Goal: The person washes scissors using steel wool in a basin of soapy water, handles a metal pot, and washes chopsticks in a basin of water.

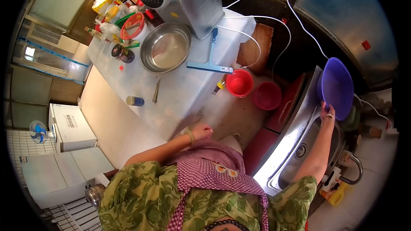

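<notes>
Right hand [328, 113] pinches a purple basin [338, 83] by its rim; one-sided grip could slip, tipping it toward the nearby sink [289, 167].

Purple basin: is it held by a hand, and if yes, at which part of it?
The purple basin is held by the right hand, at its near rim. The left hand shows nothing in it.

Purple basin [337, 84] beside the steel sink [289, 172]
</notes>
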Demonstrator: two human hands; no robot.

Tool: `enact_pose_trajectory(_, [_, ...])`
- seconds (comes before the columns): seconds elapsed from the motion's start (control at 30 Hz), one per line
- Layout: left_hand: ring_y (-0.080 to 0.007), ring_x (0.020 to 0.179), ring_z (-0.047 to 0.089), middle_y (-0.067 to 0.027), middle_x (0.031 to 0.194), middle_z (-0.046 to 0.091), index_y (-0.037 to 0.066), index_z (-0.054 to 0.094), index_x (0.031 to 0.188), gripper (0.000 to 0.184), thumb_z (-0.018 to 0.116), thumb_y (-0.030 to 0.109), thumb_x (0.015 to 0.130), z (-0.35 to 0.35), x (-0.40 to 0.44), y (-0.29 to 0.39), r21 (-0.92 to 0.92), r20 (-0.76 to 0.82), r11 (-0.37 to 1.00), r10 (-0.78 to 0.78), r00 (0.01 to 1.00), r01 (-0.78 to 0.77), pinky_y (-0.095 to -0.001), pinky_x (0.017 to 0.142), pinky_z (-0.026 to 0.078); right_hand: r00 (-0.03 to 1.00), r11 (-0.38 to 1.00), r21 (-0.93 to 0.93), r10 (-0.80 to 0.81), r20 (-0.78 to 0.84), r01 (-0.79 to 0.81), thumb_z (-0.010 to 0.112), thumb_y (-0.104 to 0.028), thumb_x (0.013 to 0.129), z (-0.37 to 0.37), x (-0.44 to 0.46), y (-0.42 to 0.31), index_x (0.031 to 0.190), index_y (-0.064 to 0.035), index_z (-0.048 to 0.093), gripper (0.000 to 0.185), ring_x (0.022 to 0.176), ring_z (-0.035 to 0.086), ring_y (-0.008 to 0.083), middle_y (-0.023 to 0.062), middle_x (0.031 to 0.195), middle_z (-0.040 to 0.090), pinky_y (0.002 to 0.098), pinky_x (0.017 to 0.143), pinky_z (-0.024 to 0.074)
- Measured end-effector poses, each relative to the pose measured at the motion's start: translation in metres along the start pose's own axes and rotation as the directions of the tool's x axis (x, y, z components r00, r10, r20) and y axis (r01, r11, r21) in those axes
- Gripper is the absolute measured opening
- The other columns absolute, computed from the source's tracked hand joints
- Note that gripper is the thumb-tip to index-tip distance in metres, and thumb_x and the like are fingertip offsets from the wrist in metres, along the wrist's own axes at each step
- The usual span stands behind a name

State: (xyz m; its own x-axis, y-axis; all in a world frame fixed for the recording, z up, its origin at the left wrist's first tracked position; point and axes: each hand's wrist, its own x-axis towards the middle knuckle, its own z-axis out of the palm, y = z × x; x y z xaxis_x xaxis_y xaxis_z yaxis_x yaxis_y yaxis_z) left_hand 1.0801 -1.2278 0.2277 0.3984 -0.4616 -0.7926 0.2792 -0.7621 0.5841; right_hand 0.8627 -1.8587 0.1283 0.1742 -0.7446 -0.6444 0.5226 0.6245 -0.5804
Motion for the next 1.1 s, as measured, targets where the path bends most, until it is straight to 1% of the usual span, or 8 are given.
enact_pose_trajectory(0.2, [-0.0130, 0.069, 0.059, -0.0051, 0.079, 0.061, 0.000, 0.059, 0.095, 0.020, 0.055, 0.019, 0.087, -0.023, 0.006, -0.017, -0.046, -0.042, 0.998, 0.031, 0.999, -0.033, -0.0262, 0.062, 0.050, 0.970, 0.985, -0.152, -0.109, -0.218, 0.077, 0.039, -0.005, 0.084, 0.012, -0.017, 0.002, 0.117, 0.0117, 0.042, 0.037, 0.094, 0.058, 0.0417, 0.0261, 0.109, 0.053, 0.0280, 0.053, 0.0574])
enact_pose_trajectory(0.33, [-0.0118, 0.070, 0.059, -0.0050, 0.081, 0.062, 0.002, 0.059, 0.096, 0.021, 0.056, 0.021, 0.087, -0.034, 0.035, -0.059, -0.056, 0.051, 0.994, 0.098, 0.994, -0.095, -0.0246, 0.063, 0.049, 0.960, 0.945, -0.180, -0.279, -0.006, 0.273, 0.054, -0.012, 0.085, -0.021, -0.019, 0.001, 0.101, -0.0024, 0.056, 0.019, 0.082, 0.061, 0.0201, 0.0064, 0.095, 0.061, 0.0273, 0.057, 0.0531])
enact_pose_trajectory(0.53, [-0.0162, 0.083, 0.062, -0.0105, 0.108, 0.058, 0.003, 0.047, 0.119, 0.044, 0.054, 0.035, 0.089, -0.047, 0.035, -0.031, -0.238, 0.189, 0.971, 0.081, 0.979, -0.034, -0.0271, 0.069, 0.050, 0.857, 0.546, -0.681, -0.450, 0.252, 0.487, 0.056, -0.009, 0.080, -0.075, -0.137, 0.073, 0.084, 0.0008, 0.054, 0.011, 0.057, 0.054, 0.0204, 0.0098, 0.075, 0.056, 0.0303, 0.040, 0.0413])
enact_pose_trajectory(0.77, [-0.0316, 0.094, 0.062, -0.0193, 0.130, 0.039, 0.007, 0.011, 0.140, 0.088, 0.056, 0.055, 0.082, -0.021, -0.002, 0.055, -0.395, 0.451, 0.899, 0.368, 0.813, -0.188, -0.0360, 0.072, 0.053, 0.964, 0.908, -0.373, -0.244, -0.101, 0.191, 0.054, -0.013, 0.079, -0.028, -0.457, 0.217, 0.089, 0.0044, 0.058, 0.021, 0.050, 0.057, 0.0178, 0.0123, 0.073, 0.061, 0.0248, 0.036, 0.0457])
enact_pose_trajectory(0.8, [-0.0324, 0.090, 0.063, -0.0202, 0.127, 0.041, 0.006, 0.014, 0.139, 0.087, 0.055, 0.057, 0.082, -0.014, -0.007, 0.059, -0.382, 0.524, 0.904, 0.381, 0.762, -0.189, -0.0356, 0.068, 0.054, 0.840, 0.582, -0.627, -0.482, 0.248, 0.518, 0.054, -0.013, 0.079, -0.061, -0.466, 0.232, 0.089, 0.0048, 0.057, 0.020, 0.048, 0.056, 0.0179, 0.0124, 0.072, 0.061, 0.0247, 0.036, 0.0456])
enact_pose_trajectory(0.87, [-0.0320, 0.089, 0.063, -0.0196, 0.125, 0.043, 0.006, 0.018, 0.137, 0.082, 0.052, 0.058, 0.083, -0.002, -0.016, 0.056, -0.255, 0.620, 0.955, 0.280, 0.733, -0.149, -0.0354, 0.065, 0.054, 0.867, 0.428, -0.776, -0.401, 0.296, 0.463, 0.053, -0.012, 0.080, -0.115, -0.476, 0.258, 0.087, 0.0052, 0.057, 0.019, 0.045, 0.055, 0.0179, 0.0122, 0.070, 0.061, 0.0249, 0.035, 0.0456])
enact_pose_trajectory(0.93, [-0.0307, 0.090, 0.063, -0.0191, 0.124, 0.044, 0.007, 0.020, 0.137, 0.079, 0.049, 0.058, 0.085, 0.011, -0.021, 0.037, -0.244, 0.651, 0.963, 0.248, 0.718, -0.112, -0.0348, 0.067, 0.054, 0.971, 0.880, -0.475, -0.123, -0.206, 0.011, 0.052, -0.011, 0.081, -0.109, -0.507, 0.250, 0.087, 0.0048, 0.057, 0.017, 0.045, 0.055, 0.0173, 0.0116, 0.070, 0.061, 0.0253, 0.035, 0.0449])
enact_pose_trajectory(1.1, [-0.0271, 0.091, 0.062, -0.0193, 0.119, 0.050, 0.007, 0.023, 0.138, 0.068, 0.041, 0.053, 0.091, 0.033, -0.070, 0.021, -0.364, 0.636, 0.918, 0.371, 0.677, -0.161, -0.0315, 0.071, 0.052, 0.992, 0.923, -0.384, -0.070, -0.101, 0.026, 0.052, -0.011, 0.082, -0.177, -0.495, 0.217, 0.090, 0.0026, 0.056, 0.017, 0.040, 0.049, 0.0130, 0.0098, 0.069, 0.058, 0.0207, 0.032, 0.0395])
